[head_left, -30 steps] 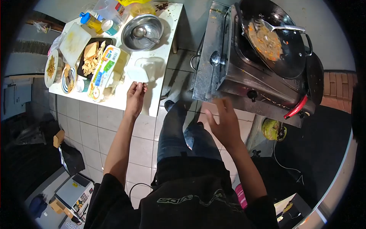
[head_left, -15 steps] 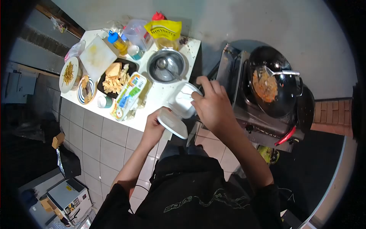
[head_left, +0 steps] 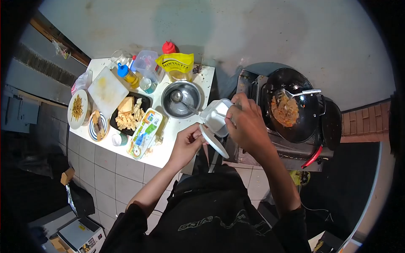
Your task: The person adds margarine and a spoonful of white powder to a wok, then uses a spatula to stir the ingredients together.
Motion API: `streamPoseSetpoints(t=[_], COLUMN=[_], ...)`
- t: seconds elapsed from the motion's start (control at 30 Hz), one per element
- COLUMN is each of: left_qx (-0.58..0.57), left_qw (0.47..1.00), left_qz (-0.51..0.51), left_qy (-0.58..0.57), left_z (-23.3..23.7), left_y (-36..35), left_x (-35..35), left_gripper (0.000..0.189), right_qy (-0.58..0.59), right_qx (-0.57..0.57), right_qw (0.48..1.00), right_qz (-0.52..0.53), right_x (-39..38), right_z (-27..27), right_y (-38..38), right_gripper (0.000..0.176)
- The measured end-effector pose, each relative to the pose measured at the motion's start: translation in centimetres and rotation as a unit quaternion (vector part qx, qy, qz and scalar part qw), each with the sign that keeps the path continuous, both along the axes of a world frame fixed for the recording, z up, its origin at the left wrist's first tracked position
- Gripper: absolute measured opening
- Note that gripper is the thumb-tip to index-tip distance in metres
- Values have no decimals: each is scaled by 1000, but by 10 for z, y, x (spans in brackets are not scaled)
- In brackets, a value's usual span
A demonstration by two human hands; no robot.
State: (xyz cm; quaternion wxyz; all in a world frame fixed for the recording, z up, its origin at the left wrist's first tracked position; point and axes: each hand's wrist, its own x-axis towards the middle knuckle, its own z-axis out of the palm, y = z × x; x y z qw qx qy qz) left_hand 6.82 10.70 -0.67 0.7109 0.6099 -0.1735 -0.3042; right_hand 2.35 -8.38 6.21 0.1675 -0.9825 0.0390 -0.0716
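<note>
Between my two hands is a white foam takeaway box point(head_left: 216, 119) with its hinged lid point(head_left: 214, 142) swung open. My left hand point(head_left: 186, 144) grips the lid by its edge, fingers closed. My right hand point(head_left: 246, 123) pinches the far right rim of the compartmented base; the fingertips are partly hidden. The box is in the air over the gap between the white table and the stove. To the right sits a black wok point(head_left: 306, 122) of cooked rice-like food point(head_left: 285, 111), a metal spatula point(head_left: 301, 92) resting in it.
On the white table point(head_left: 173, 126) are a metal bowl point(head_left: 168, 110) with a ladle point(head_left: 181, 99), a black tray of cut pieces point(head_left: 128, 116), an egg carton point(head_left: 144, 133), a cutting board point(head_left: 107, 92) and a yellow oil pouch point(head_left: 176, 65). The stove point(head_left: 270, 152) has a red handle point(head_left: 313, 157) in front.
Both hands have shifted right with the foam box, closer to the stove. The lid now stands more edge-on. The view has tilted, so the table and wok appear lower.
</note>
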Motion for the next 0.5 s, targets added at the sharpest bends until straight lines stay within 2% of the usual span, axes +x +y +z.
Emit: streamPoseSetpoints(t=[0.13, 0.3, 0.37, 0.5], left_qx=[-5, -4, -5, -8], left_qw=[1000, 1000, 1000, 1000], left_qz=[2, 19, 22, 27], left_qy=[8, 5, -8, 6], left_z=[6, 25, 31, 47], left_y=[-20, -52, -65, -92], left_x=[-5, -20, -27, -41], left_gripper=[18, 13, 12, 10], right_qy=[-8, -32, -78, -114], right_qx=[-39, 51, 79, 53], right_qw=[999, 998, 994, 992], right_qz=[-1, 6, 17, 34], right_x=[-8, -24, -29, -51], right_z=[2, 17, 19, 32], right_y=[-17, -48, -65, -92], right_gripper=[16, 13, 15, 14])
